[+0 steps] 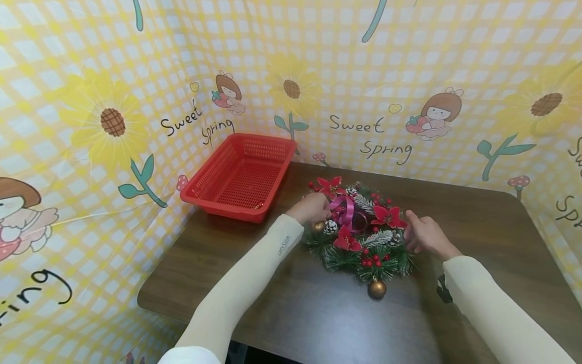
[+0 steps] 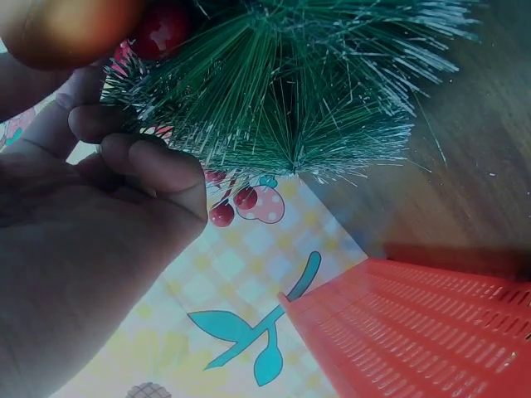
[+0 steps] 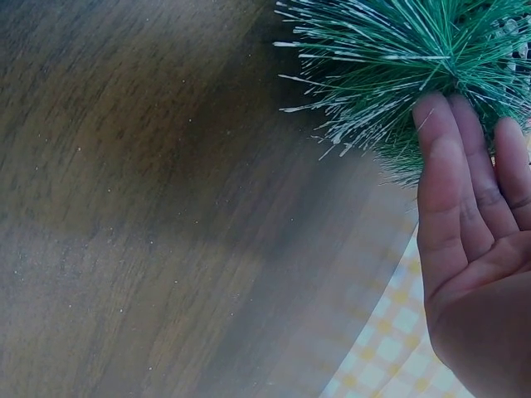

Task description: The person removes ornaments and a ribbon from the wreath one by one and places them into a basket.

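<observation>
Both hands are on the Christmas wreath (image 1: 359, 230), which lies flat on the dark wooden counter (image 1: 318, 313). The left hand (image 1: 311, 208) has its fingers curled into the needles at the wreath's far left edge, gripping a sprig beside a gold bauble (image 1: 318, 226). The right hand (image 1: 423, 233) lies with straight fingers (image 3: 444, 182) against the needles on the opposite side, grasping nothing.

The step in hand looks like taking hold of the wreath from both sides. A lift would probably call for the right hand to close on the branches too, so the ring stays level.

A red basket (image 1: 241, 177) stands beyond the left hand, well apart from the right. Both wrist views are filled with needles, so neither shows the wreath whole. The left thumb is hidden among the greenery.
</observation>
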Available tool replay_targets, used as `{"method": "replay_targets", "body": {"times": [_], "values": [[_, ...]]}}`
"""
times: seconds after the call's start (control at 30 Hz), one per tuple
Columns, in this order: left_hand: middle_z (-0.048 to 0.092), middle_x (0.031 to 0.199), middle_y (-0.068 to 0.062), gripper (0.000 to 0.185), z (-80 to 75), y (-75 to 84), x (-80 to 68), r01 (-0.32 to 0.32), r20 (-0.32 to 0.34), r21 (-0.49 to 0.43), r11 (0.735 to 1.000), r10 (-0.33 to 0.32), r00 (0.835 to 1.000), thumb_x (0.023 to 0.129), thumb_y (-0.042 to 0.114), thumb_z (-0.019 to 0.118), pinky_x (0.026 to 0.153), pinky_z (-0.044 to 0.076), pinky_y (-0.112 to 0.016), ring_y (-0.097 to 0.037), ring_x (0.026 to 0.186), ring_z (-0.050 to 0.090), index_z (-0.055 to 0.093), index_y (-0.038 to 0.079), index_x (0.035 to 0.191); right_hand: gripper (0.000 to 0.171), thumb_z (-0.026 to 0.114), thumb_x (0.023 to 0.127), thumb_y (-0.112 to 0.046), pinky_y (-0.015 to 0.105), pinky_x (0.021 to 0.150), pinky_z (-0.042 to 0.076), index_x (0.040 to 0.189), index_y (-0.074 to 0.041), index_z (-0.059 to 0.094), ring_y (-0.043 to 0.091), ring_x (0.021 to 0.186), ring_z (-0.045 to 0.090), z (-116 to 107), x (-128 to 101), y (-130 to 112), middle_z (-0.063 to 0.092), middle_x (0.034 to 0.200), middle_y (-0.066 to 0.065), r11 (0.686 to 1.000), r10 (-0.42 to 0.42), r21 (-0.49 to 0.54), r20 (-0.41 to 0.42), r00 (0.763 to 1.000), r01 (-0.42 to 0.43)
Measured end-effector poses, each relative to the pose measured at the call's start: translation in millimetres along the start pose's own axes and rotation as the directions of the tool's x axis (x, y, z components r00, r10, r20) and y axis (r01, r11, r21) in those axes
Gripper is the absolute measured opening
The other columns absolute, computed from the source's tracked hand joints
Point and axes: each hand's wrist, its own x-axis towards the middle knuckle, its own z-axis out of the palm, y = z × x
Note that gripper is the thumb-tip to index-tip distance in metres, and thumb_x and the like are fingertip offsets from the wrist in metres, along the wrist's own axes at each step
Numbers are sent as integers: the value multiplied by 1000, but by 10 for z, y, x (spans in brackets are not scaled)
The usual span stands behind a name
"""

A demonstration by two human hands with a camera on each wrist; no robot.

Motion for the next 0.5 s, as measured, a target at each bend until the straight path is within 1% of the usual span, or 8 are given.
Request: {"method": "replay_targets", "body": {"times": [0.13, 0.2, 0.33, 0.4, 0.5], "values": [[58, 63, -6, 30, 4, 13, 34, 61, -24, -50, 997, -62, 998, 93, 23, 61, 51, 47, -28, -19, 55, 57, 65, 9, 66, 80, 23, 95, -63, 47, 57, 52, 74, 5, 61, 30, 64, 66, -5, -11, -4, 66, 69, 14, 1000, -4, -4, 4, 1000, 4], [57, 61, -6, 32, 10, 25, 49, 81, -53, -66, 995, -84, 995, 93, 23, 61, 49, 47, -28, -20, 54, 56, 63, 9, 64, 80, 23, 95, -63, 46, 57, 52, 74, 5, 61, 30, 64, 66, -8, -12, -4, 66, 70, 14, 1000, -5, -10, 4, 1000, 5], [53, 56, -5, 37, 46, 35, 85, 68, -137, -39, 997, -73, 988, 93, 23, 60, 46, 45, -28, -19, 51, 53, 58, 9, 59, 80, 23, 95, -63, 46, 57, 53, 74, 5, 60, 30, 64, 66, -14, -10, 1, 66, 70, 14, 1000, -3, -12, -1, 1000, 3], [54, 56, -4, 34, 70, 40, 105, 58, -182, -38, 998, -64, 981, 92, 23, 61, 47, 45, -28, -19, 52, 53, 59, 10, 60, 80, 23, 95, -63, 47, 57, 53, 74, 4, 60, 30, 64, 66, -13, -7, 7, 66, 70, 14, 1000, -3, -10, -1, 1000, 3], [56, 59, -4, 28, 87, 62, 131, 42, -216, -55, 998, -53, 975, 91, 23, 63, 48, 47, -27, -18, 54, 55, 63, 11, 66, 80, 24, 94, -64, 47, 57, 52, 74, 5, 60, 30, 63, 66, -8, -2, 13, 66, 69, 14, 1000, 0, -1, -5, 1000, 0]]}}
